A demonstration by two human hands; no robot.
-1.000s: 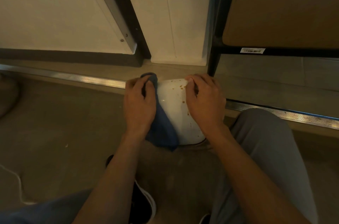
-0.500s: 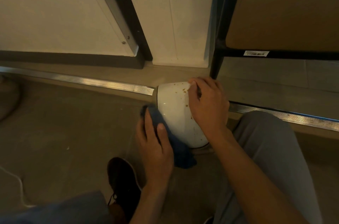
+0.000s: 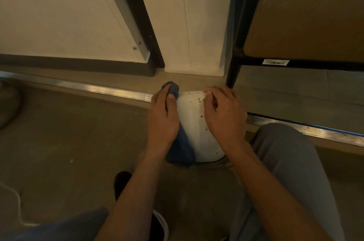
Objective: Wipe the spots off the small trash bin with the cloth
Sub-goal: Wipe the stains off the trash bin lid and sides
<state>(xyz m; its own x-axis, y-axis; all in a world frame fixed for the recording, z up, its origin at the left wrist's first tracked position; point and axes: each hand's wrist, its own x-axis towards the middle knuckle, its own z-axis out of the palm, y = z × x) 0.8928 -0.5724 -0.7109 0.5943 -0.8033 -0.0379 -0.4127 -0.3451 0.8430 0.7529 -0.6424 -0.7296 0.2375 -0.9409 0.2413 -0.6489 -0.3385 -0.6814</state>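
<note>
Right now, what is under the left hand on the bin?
The blue cloth lies under the left hand, pressed on the white bin's left side. Any spots beneath it are hidden; brown spots show near the right hand.

Glossy smooth white bin (image 3: 194, 122); soft matt blue cloth (image 3: 180, 150); ribbed metal strip (image 3: 110, 89)

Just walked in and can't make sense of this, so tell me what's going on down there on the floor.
A person crouched on the floor is cleaning a small white plastic trash bin. The left hand presses a dark blue cloth against the bin's left side, while the right hand steadies it from the right. Brown spots show on the bin's white surface near the right hand, so the wiping is not done.
</note>
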